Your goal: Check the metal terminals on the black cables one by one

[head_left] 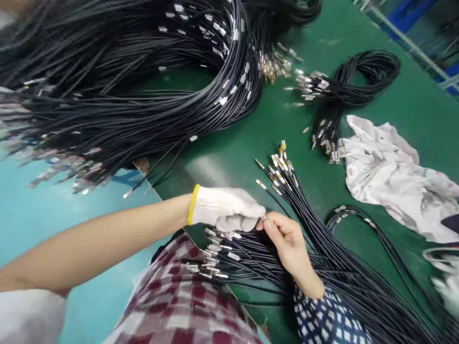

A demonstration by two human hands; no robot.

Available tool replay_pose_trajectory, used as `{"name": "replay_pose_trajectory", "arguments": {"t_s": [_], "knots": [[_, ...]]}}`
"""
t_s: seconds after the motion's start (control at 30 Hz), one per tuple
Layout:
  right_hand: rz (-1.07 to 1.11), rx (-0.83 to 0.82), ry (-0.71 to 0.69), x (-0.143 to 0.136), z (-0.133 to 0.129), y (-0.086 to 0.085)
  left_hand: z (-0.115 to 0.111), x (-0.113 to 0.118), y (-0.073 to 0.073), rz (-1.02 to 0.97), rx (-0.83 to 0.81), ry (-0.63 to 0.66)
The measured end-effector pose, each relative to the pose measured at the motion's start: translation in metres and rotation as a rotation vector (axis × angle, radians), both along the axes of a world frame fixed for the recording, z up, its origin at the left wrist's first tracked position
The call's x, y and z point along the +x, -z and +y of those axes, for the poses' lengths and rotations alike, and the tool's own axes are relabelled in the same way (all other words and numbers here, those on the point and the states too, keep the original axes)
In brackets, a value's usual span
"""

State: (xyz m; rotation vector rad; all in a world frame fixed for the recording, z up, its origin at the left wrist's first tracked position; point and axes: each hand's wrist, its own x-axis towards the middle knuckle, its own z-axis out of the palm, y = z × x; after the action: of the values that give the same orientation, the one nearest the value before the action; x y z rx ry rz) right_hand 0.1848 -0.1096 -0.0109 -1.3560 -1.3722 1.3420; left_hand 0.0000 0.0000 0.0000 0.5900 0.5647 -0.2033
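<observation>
My left hand (231, 209), in a white knitted glove with a yellow cuff, is closed, its fingertips pinched together. Against them, thumb and forefinger of my bare right hand (287, 241) pinch as well. A small shiny cable end (264, 218) shows between the two hands; most of it is hidden by the fingers. Right below lies a bunch of black cables (254, 258) with silvery tips and white labels pointing left. A second bundle of black cables (304, 210), with white and yellow labels at its ends, runs past my right hand toward the lower right.
A large heap of black cables (201, 110) covers the table's upper left, its tips overhanging the edge. Smaller coiled cables (373, 79) lie at the upper right, near a crumpled white cloth (390, 167). The green tabletop (236, 153) ends in a slanting edge before my checked apron (179, 306).
</observation>
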Motion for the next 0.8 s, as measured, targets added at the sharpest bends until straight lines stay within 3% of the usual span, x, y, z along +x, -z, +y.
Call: {"name": "replay_pose_trajectory", "arguments": {"t_s": [0.8], "knots": [[-0.047,-0.049,0.015,-0.0061,0.0013,-0.0042,0.0037,0.0017,-0.0012,0.027,0.006,0.078]]}}
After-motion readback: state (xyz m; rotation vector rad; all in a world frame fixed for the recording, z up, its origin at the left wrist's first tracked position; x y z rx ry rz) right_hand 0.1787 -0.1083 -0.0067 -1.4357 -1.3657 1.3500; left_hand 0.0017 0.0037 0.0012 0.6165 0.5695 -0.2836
